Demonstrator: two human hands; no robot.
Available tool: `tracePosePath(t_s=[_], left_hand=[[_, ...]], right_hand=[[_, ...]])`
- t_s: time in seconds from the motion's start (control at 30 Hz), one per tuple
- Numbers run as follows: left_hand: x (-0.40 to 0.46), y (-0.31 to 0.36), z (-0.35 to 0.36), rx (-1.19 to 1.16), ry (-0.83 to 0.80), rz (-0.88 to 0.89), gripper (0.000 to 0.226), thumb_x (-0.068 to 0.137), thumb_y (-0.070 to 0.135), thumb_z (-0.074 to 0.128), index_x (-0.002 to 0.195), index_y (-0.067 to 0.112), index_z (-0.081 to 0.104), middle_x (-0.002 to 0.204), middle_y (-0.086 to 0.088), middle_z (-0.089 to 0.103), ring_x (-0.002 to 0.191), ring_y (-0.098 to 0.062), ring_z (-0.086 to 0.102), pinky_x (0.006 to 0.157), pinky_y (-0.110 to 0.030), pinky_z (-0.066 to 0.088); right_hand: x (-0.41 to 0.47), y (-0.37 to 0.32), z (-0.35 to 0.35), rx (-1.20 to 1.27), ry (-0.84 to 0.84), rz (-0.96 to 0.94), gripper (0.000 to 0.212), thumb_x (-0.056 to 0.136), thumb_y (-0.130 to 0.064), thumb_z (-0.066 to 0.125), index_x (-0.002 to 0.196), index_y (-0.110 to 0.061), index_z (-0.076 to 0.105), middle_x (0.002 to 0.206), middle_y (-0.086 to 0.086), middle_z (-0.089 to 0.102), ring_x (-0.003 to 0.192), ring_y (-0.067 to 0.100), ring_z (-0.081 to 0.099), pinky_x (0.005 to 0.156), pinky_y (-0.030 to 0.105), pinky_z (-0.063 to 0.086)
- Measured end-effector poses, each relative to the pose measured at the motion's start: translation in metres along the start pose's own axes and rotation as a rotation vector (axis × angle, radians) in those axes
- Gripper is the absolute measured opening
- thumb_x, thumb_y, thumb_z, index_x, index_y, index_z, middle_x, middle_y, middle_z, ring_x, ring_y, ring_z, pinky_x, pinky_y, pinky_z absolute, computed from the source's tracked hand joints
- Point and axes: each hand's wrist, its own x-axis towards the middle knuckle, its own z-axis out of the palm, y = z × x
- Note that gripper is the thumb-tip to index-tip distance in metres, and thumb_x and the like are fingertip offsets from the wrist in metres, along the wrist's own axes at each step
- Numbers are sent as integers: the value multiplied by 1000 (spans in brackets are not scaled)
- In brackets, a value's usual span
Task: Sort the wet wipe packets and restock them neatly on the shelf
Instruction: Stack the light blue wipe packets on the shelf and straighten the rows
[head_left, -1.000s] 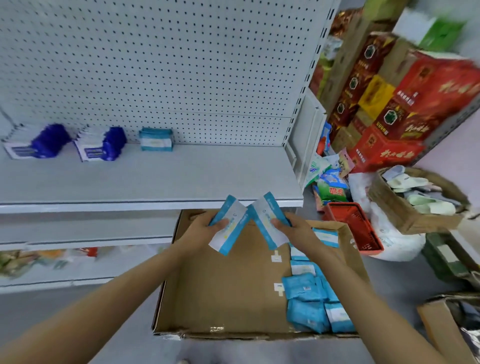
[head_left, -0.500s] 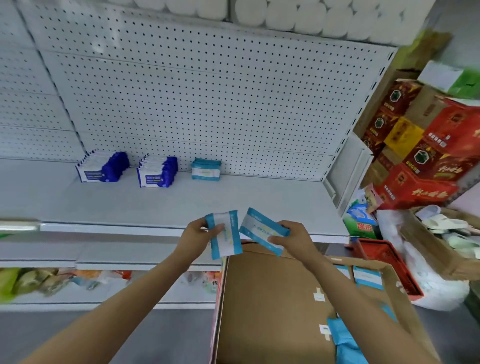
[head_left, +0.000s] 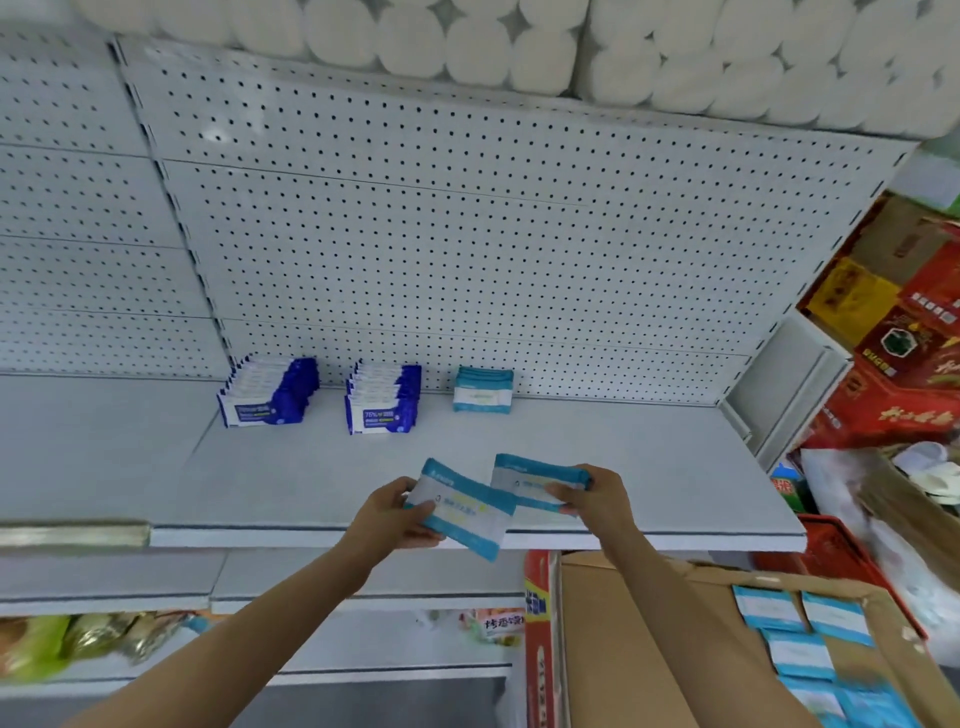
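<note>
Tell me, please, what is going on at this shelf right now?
A person is restocking wet wipes. The left hand holds one light-blue packet and the right hand another, both above the shelf's front edge. At the back stand two dark-blue rows and a short light-blue stack. More packets lie in the cardboard box.

Single head-worn view, forward and slightly down, close over shelf (head_left: 571, 457).

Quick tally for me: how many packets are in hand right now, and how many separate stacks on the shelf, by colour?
Light-blue packets in hand: 2, one in the left hand and one in the right hand
Dark-blue stacks on the shelf: 2
Light-blue stacks on the shelf: 1
Total: 5
</note>
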Motion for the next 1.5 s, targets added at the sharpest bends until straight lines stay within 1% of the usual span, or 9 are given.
tracePosePath(t_s=[0.27, 0.57, 0.77, 0.93, 1.1, 1.23, 1.33, 1.4, 1.5], left_hand=[[70, 5, -13, -227, -1, -198, 27, 91, -1, 61, 115, 12, 62, 111, -18, 67, 99, -34, 69, 86, -50, 57], [158, 20, 6, -320, 128, -311, 24, 89, 1, 65, 113, 5, 61, 113, -17, 68, 100, -28, 68, 76, -34, 61], [190, 20, 10, -274, 148, -296, 34, 83, 1, 72, 116, 3, 62, 111, -17, 71, 98, -29, 71, 82, -38, 60], [203, 26, 11, -248, 130, -286, 36, 82, 4, 73, 117, 7, 62, 109, -14, 72, 99, -29, 71, 88, -44, 58], [217, 31, 18, -227, 171, -282, 36, 82, 7, 75, 116, 7, 62, 108, -12, 73, 99, -29, 71, 87, -41, 59], [235, 38, 31, -228, 225, -276, 27, 84, 2, 72, 108, 7, 60, 108, -14, 71, 94, -27, 71, 82, -37, 60], [257, 42, 39, -181, 247, -279, 26, 85, 1, 71, 97, 18, 53, 110, -11, 65, 95, -27, 69, 85, -40, 59], [274, 41, 43, -134, 241, -262, 29, 85, 2, 71, 101, 17, 52, 118, -14, 64, 99, -28, 68, 85, -40, 59], [295, 35, 51, -43, 232, -226, 22, 86, 2, 70, 95, 13, 54, 116, -17, 66, 100, -29, 68, 86, -39, 59]], right_hand=[[114, 14, 44, -18, 1, 88, 14, 83, -12, 75, 93, -5, 69, 85, 10, 71, 69, 19, 66, 49, 14, 49], [260, 35, 83, -164, -11, 131, 14, 78, -11, 77, 90, -8, 70, 81, 6, 68, 77, 25, 68, 65, 31, 56], [309, 47, 97, -228, -41, 101, 18, 74, -17, 80, 85, -5, 73, 80, 8, 72, 75, 25, 67, 68, 34, 54], [323, 50, 108, -238, -41, 53, 19, 75, -17, 79, 76, -6, 64, 72, 1, 64, 67, 17, 58, 52, 10, 38], [322, 52, 112, -214, 15, 72, 23, 78, -21, 78, 77, -9, 58, 69, -5, 61, 65, 15, 57, 51, 12, 36], [316, 50, 105, -119, 31, 181, 33, 78, -22, 79, 101, -10, 59, 89, -4, 63, 76, 10, 58, 64, 8, 41], [302, 52, 94, 30, 140, 330, 34, 86, -39, 70, 108, -16, 59, 102, -2, 63, 92, 15, 58, 84, 28, 46], [287, 49, 85, 197, 75, 348, 21, 91, -41, 62, 95, -21, 64, 96, -3, 68, 87, 12, 62, 76, 30, 48], [272, 47, 73, 169, -158, 265, 7, 90, -25, 67, 93, -19, 67, 87, 1, 73, 63, 8, 61, 52, 23, 43]])
